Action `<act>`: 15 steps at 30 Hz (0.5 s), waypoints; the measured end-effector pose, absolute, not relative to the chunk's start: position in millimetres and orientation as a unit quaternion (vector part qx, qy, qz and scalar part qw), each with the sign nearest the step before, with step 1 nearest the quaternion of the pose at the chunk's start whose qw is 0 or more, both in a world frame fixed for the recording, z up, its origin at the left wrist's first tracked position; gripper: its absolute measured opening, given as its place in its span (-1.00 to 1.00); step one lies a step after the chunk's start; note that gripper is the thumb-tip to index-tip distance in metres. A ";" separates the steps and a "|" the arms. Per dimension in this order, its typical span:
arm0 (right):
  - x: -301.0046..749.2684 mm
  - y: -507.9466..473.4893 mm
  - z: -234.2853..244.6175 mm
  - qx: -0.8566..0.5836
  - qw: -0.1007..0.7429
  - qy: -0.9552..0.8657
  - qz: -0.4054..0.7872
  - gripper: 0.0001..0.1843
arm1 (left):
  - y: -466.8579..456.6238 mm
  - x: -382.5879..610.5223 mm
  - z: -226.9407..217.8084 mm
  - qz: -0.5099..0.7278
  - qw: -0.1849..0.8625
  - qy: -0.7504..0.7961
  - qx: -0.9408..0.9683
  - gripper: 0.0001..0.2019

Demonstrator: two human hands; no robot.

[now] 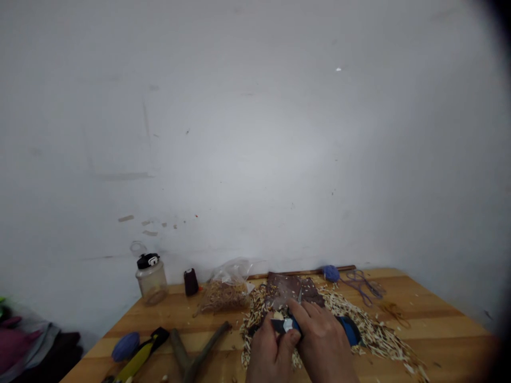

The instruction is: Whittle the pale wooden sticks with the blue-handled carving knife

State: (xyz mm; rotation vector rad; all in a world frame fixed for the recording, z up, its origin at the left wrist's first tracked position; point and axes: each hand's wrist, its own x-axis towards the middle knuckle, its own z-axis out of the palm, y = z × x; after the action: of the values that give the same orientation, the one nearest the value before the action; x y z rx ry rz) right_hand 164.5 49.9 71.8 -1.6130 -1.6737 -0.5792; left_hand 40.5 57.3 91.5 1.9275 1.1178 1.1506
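Note:
My right hand (325, 340) is closed around a blue-handled knife (350, 330), whose handle end sticks out to the right of the hand. Its dark blade section (277, 324) points left, toward my left hand (267, 354). The left fingers are curled, with the thumb pressed up against the front of the knife. A small pale piece of wood (278, 316) shows at the left fingertips, mostly hidden by the hands. Pale wood shavings (371, 330) lie around and under both hands, and a dark brown cloth or sheet (293, 284) lies behind them.
On the left are a forked branch (195, 361), a yellow-and-black tool (139, 359) and a purple-blue yarn ball (126, 347). Behind stand a clear jar (152, 282), a dark thread spool (191, 282) and a plastic bag (227, 290) of rubber bands. Blue yarn (331, 273) lies near the wall.

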 end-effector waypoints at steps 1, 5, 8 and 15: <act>164.2 49.3 72.5 -0.632 0.361 -0.649 -0.221 -0.50 | 56.7 40.7 91.6 0.434 0.308 0.434 0.727 -0.75; 163.3 46.0 77.4 -0.650 0.334 -0.653 -0.199 -0.50 | 56.9 40.8 89.7 0.416 0.294 0.455 0.731 -0.78; 161.1 43.7 81.0 -0.662 0.318 -0.651 -0.193 -0.51 | 58.0 40.9 87.7 0.414 0.283 0.464 0.730 -0.76; 157.1 40.2 91.2 -0.708 0.255 -0.638 -0.161 -0.55 | 56.6 43.7 86.9 0.427 0.288 0.461 0.723 -0.81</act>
State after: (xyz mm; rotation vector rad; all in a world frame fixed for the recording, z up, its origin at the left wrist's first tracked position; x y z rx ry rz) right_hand 157.1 40.2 91.2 -1.9231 -1.7325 -0.4373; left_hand 43.7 56.6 86.9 1.9318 1.2300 1.1396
